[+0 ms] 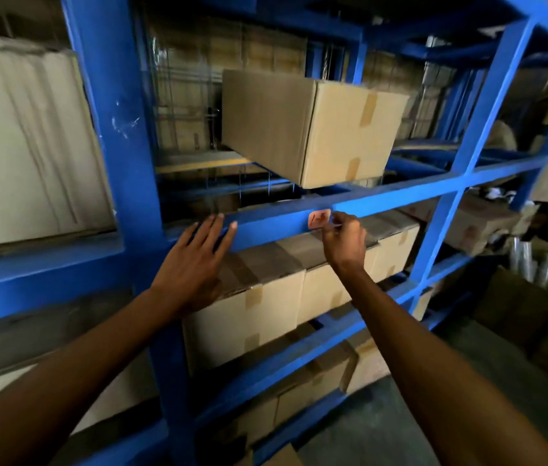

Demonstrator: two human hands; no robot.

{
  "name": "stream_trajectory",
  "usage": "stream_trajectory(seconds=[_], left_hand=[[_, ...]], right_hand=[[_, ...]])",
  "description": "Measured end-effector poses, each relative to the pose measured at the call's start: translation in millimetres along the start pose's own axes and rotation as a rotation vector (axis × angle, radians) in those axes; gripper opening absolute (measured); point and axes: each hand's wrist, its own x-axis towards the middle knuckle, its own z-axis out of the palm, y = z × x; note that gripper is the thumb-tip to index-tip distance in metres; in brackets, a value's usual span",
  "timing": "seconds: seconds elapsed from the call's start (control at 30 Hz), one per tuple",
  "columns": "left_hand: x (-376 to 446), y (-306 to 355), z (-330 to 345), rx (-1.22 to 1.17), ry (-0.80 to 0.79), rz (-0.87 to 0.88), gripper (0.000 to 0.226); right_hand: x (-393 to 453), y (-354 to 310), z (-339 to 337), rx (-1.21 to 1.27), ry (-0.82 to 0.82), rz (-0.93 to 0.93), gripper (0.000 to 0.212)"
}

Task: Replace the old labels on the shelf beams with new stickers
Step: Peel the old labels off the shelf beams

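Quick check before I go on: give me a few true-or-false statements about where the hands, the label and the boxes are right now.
1. The left hand lies flat and open on the blue beam. True.
2. The right hand pinches at the right edge of the pink label. True.
3. The label is on the upright post. False: it is on the horizontal beam.
4. The shelf above the beam is bare. False: a cardboard box sits there.

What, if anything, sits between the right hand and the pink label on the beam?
Nothing visible. The right hand is already at the right edge of the pink label on the blue beam, fingertips pinched there. The left hand lies flat on the beam, well left of the label.
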Motion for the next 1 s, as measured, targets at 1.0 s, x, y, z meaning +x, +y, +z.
stream_trajectory(seconds=[1.0], left_hand=[[-63.6,32.3,70.4,0.19,-0.058,0.085,0.082]], right_hand=[[-85.7,46.6,47.3,0.362,-0.401,0.012,0.028]])
